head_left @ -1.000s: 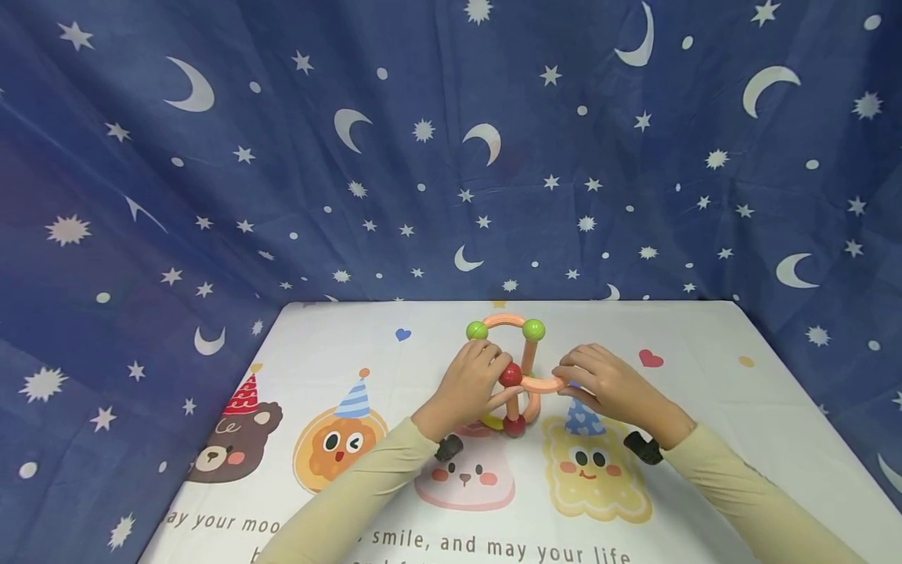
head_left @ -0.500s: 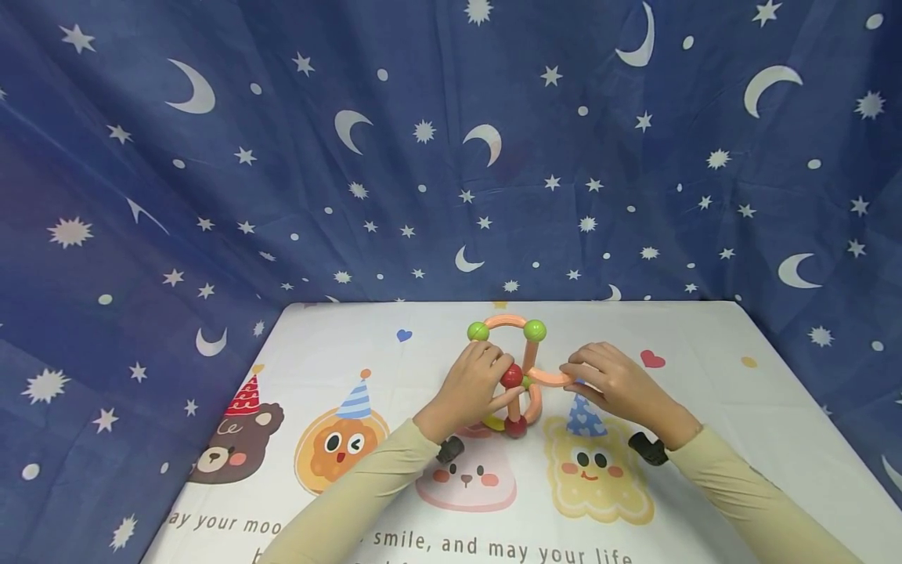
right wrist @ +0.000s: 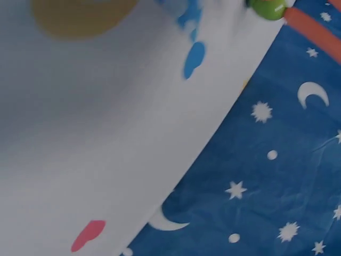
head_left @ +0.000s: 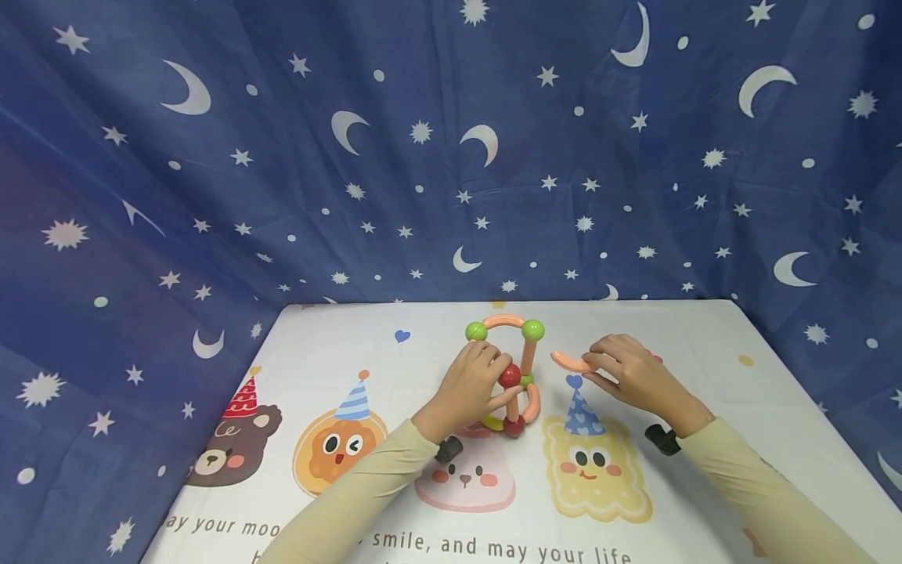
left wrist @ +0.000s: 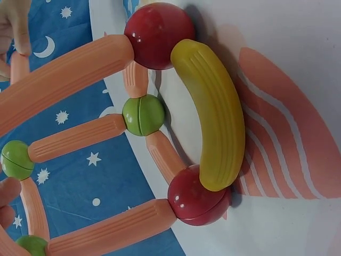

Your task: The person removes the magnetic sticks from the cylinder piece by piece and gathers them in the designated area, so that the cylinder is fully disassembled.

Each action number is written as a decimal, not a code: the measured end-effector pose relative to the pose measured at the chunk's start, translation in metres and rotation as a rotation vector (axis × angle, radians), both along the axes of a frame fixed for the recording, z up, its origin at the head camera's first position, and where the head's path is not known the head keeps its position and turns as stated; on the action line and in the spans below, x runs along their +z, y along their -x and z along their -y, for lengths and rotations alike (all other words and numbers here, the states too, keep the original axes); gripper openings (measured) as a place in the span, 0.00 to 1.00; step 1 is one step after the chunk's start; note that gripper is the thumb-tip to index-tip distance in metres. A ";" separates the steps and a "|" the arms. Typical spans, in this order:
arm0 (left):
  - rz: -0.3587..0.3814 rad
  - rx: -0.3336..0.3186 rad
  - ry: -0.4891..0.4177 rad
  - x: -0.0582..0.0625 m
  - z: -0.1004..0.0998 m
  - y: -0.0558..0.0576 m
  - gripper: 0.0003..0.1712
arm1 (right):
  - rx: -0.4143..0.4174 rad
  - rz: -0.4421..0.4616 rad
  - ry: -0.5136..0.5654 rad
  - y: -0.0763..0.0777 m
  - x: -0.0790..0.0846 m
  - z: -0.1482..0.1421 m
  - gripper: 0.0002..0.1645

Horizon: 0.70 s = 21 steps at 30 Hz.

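A ball-and-rod building toy stands on the table, its orange rods joined by green balls and red balls. My left hand grips it at the upper red ball, thumb below and fingers behind. One curved yellow rod links two red balls low on the toy in the left wrist view. To the right, apart from the toy, my right hand pinches a loose curved orange rod by one end. The right wrist view shows neither that hand nor its rod, only a toy corner.
The white tablecloth carries printed cartoon figures and lettering. A dark blue curtain with moons and stars rises behind the table and along both sides. Black wrist-worn devices show beneath both wrists.
The curved orange rod has come away from the toy near the red ball. My right hand has moved right and slightly up with it. The left hand keeps its grip in place.
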<state>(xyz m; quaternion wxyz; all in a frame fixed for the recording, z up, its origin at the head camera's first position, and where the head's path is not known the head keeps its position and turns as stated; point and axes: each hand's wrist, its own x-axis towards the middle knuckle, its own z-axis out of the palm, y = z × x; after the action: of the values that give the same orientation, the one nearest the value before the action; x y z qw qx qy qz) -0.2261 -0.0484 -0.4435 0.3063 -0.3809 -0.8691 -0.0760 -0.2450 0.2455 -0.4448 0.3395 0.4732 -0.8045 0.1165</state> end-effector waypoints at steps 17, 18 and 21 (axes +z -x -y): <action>0.006 -0.008 -0.025 -0.001 0.000 0.001 0.18 | -0.094 0.048 -0.089 0.041 -0.023 -0.024 0.10; 0.008 -0.006 -0.021 -0.001 0.000 0.001 0.18 | -0.106 0.055 -0.103 0.044 -0.025 -0.025 0.11; 0.016 0.004 -0.013 0.000 0.000 0.000 0.18 | -0.146 0.072 -0.140 0.051 -0.029 -0.026 0.15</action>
<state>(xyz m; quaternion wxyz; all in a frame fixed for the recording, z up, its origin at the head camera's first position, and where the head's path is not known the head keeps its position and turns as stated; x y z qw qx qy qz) -0.2261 -0.0485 -0.4440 0.3021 -0.3767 -0.8717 -0.0839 -0.2964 0.2717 -0.4735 0.2840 0.4316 -0.8546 0.0517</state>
